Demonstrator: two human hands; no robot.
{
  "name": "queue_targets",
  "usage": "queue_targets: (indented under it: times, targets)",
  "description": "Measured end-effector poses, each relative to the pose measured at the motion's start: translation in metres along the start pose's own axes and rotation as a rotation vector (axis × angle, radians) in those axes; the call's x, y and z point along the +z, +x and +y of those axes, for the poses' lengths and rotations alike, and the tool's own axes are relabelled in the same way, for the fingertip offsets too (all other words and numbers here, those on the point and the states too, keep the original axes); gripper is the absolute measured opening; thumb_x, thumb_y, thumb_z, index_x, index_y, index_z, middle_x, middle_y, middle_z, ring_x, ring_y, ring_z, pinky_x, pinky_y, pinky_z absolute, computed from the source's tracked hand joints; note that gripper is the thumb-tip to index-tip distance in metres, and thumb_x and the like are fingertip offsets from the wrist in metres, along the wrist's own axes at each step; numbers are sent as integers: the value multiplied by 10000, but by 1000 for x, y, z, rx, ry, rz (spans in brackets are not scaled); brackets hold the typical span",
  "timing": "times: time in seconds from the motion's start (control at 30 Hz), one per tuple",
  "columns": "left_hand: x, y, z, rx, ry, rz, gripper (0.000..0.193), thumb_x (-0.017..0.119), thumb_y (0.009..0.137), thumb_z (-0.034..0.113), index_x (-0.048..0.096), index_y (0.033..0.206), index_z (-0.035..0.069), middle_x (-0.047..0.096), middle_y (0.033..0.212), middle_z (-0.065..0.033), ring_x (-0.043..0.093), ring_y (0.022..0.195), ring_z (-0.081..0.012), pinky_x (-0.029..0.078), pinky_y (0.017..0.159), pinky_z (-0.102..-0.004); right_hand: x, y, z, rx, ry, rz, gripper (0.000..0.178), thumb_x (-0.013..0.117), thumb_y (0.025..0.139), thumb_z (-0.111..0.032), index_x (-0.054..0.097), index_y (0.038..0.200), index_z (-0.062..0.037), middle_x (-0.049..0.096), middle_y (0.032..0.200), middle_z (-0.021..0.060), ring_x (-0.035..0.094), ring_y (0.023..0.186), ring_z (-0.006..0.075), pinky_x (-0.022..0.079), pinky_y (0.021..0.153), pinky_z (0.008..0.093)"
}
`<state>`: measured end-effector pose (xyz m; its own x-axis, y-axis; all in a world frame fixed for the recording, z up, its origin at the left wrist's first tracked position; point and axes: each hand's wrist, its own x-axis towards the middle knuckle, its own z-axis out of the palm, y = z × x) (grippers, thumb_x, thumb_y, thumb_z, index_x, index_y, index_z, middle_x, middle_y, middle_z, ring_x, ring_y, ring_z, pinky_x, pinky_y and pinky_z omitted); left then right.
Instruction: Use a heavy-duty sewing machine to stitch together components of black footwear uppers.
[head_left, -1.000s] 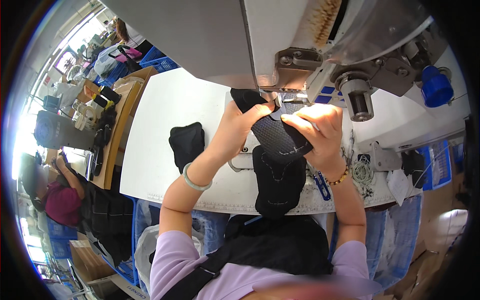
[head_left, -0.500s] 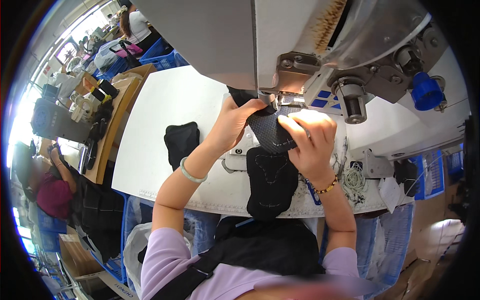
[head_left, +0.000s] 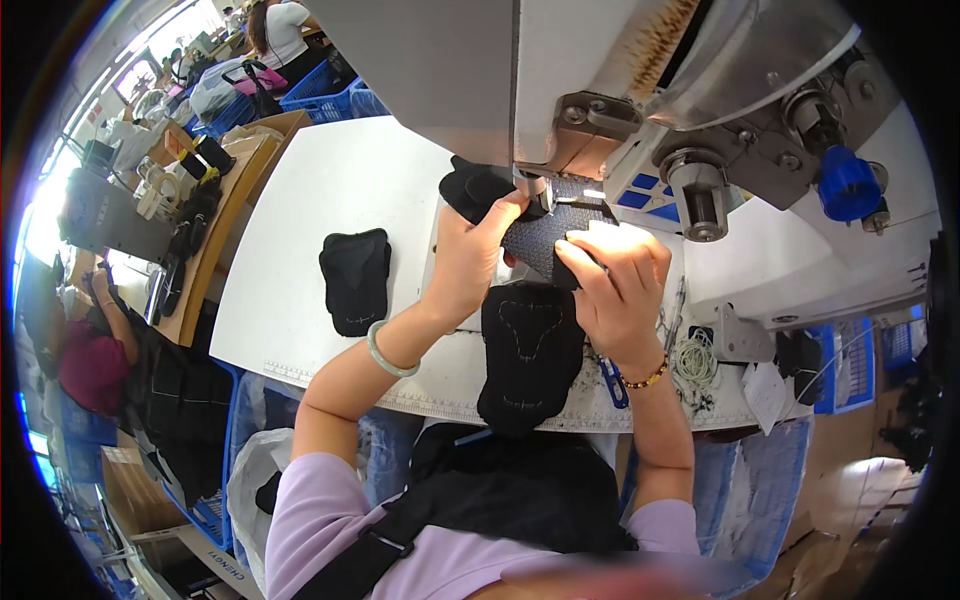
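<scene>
A black textured fabric piece [head_left: 540, 238] lies under the presser area of a sewing machine [head_left: 592, 140]. My left hand [head_left: 468, 255] pinches its left side, thumb close to the presser foot, with a bunched dark part [head_left: 475, 188] beyond the thumb. My right hand [head_left: 620, 280] grips the near right edge, fingers curled over it. Just below, a black padded piece [head_left: 530, 385] with white stitched outlines lies on the white table [head_left: 275, 270], reaching its front edge. Another black padded piece [head_left: 355, 290] rests to the left of my left forearm.
Blue thread snips [head_left: 612, 383] and a tangle of pale thread [head_left: 697, 362] lie by my right wrist. A wooden bench [head_left: 235, 215] with thread spools stands at left. Blue baskets [head_left: 845, 370] sit at right, and co-workers [head_left: 95, 355] are at left and behind.
The fabric has shifted under the machine, and its near end with white stitches no longer shows. More of its bunched part shows beyond my left thumb. Both hands keep hold; the view has shifted slightly.
</scene>
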<state>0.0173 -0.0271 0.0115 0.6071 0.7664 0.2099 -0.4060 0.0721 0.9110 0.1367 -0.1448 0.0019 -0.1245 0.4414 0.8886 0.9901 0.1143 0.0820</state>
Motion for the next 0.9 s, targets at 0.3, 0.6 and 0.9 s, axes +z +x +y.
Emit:
queue_targets:
  times: [0.3,0.6,0.9]
  targets:
    - [20,-12,-7,142,102,194,114,552,886,88,650,919,40,591,754,17,487,554,-31,342,424,-184,1,-7,15,-2,27,7,261,596,738,37,655,972,-64,643,1017,35,603,973,200,414,888,345]
    - [28,-15,-20,369,233,304,97,551,876,72,633,845,31,555,743,28,428,555,-23,310,432,-182,10,-12,27,149,169,71,321,554,732,124,664,989,-34,668,1004,84,615,940,254,432,908,373]
    - [29,-27,-23,296,136,320,152,561,884,51,621,995,-34,627,938,-66,575,854,-138,458,782,-275,29,-15,28,433,379,222,320,518,701,202,661,925,23,649,861,54,469,664,123,385,620,221]
